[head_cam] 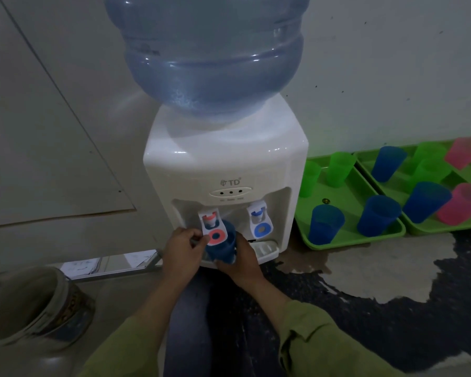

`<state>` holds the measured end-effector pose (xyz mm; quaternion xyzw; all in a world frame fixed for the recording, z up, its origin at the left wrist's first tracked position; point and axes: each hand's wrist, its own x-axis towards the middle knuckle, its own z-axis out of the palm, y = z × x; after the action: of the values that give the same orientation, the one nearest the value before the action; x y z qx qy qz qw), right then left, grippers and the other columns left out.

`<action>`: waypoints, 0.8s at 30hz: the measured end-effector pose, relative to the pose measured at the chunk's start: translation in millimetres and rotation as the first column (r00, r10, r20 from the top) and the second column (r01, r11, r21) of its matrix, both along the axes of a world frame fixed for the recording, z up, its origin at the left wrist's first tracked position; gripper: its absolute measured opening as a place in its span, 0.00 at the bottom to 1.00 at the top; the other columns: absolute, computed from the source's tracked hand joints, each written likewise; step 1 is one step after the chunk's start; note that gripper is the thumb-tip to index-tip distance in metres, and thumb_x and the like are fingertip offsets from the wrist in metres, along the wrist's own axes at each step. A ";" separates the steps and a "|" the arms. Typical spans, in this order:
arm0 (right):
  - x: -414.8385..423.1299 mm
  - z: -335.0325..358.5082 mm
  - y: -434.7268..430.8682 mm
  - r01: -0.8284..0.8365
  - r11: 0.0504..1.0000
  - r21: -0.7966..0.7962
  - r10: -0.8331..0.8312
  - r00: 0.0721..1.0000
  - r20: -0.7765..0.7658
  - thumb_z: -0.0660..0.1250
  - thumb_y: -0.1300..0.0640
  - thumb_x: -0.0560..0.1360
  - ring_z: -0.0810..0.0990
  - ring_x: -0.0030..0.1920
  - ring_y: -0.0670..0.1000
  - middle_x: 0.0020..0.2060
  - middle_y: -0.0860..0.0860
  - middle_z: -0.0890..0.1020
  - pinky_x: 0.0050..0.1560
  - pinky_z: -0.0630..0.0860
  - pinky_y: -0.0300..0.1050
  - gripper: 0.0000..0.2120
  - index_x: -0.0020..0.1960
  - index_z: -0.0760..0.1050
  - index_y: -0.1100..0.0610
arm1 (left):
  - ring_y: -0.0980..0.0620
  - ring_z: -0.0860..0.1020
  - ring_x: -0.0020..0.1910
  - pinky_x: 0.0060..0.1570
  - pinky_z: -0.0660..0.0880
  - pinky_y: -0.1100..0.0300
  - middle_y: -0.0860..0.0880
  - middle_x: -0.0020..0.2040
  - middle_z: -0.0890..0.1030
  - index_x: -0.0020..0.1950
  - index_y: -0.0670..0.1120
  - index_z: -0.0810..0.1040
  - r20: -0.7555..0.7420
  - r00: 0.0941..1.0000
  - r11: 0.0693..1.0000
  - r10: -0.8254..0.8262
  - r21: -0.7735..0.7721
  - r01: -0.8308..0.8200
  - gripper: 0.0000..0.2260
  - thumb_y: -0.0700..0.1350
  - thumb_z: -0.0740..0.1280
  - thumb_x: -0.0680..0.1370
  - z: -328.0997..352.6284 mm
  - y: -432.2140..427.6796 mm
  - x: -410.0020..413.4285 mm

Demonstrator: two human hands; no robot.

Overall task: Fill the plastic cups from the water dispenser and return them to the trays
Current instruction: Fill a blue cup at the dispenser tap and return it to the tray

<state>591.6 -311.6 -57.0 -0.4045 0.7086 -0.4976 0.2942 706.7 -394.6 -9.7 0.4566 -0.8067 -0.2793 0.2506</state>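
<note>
Under red-ringed white tap paddle [214, 235], right hand [241, 258] grips dark blue plastic cup [223, 246]; left hand [180, 247] pinches paddle. Best: hold cup upright under red spout [212, 220], release before brim.

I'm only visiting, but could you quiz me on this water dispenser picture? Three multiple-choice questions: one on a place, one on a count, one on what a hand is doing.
1. Where is the held blue cup?
A) under the red tap
B) under the blue tap
C) on the floor

2. How many pink cups stand in the green trays?
A) none
B) two
C) five

3. What is the right hand doing?
A) hanging idle
B) gripping the blue cup
C) lifting the bottle

Answers: 1 A, the cup sits below the red-ringed lever; 2 B, both stand in the right-hand tray; 3 B, it wraps the cup's side.
</note>
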 end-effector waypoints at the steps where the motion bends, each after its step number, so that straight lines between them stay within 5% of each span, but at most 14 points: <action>1: -0.2 -0.1 -0.5 0.001 1.000 0.001 -0.001 1.000 -0.007 0.73 0.62 0.68 0.71 0.57 0.40 0.60 0.47 0.75 0.49 0.66 0.20 0.27 0.65 0.68 0.53 | 0.56 0.74 0.36 0.36 0.66 0.65 0.47 0.41 0.78 0.39 0.48 0.79 0.012 1.000 1.000 -0.008 -0.005 0.008 0.06 0.48 0.68 0.75 -0.4 0.1 -0.4; 7: 0.9 -0.6 0.6 0.000 1.000 -0.002 0.000 1.000 0.000 0.73 0.62 0.68 0.70 0.56 0.39 0.60 0.47 0.75 0.48 0.65 0.20 0.28 0.65 0.66 0.52 | 0.59 0.69 0.36 0.35 0.63 0.71 0.48 0.40 0.69 0.32 0.52 0.64 -0.010 0.999 0.998 -0.041 -0.038 0.041 0.16 0.41 0.61 0.79 9.7 18.3 -0.7; 13: 1.1 0.5 0.1 0.007 1.000 0.002 -0.007 1.000 0.001 0.74 0.60 0.68 0.73 0.60 0.45 0.60 0.47 0.75 0.53 0.65 0.25 0.29 0.65 0.66 0.52 | 0.64 0.70 0.38 0.38 0.65 0.74 0.49 0.39 0.70 0.37 0.45 0.70 -0.224 0.974 1.000 -0.012 0.010 0.015 0.11 0.35 0.59 0.79 16.0 31.1 0.9; 20: -0.4 -2.7 -2.0 -0.003 0.999 0.035 0.005 0.999 -0.042 0.75 0.58 0.66 0.73 0.63 0.50 0.64 0.51 0.74 0.61 0.69 0.37 0.33 0.67 0.65 0.54 | 0.58 0.70 0.34 0.36 0.65 0.67 0.48 0.35 0.70 0.32 0.46 0.69 -0.410 0.907 0.991 0.098 0.127 -0.050 0.09 0.44 0.56 0.71 30.6 32.3 0.9; 24: -2.1 -1.0 -1.3 -0.015 1.000 0.021 0.015 0.999 -0.036 0.75 0.59 0.66 0.73 0.64 0.51 0.64 0.52 0.74 0.65 0.71 0.44 0.32 0.67 0.66 0.55 | 0.54 0.68 0.33 0.35 0.65 0.59 0.49 0.33 0.70 0.31 0.48 0.68 -0.413 0.893 0.976 0.180 0.190 -0.109 0.16 0.42 0.57 0.80 44.7 35.9 -4.4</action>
<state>589.5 -312.8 -58.0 -0.4156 0.7159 -0.4806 0.2894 702.4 -358.7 35.0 0.4618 -0.6706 -0.4176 0.4034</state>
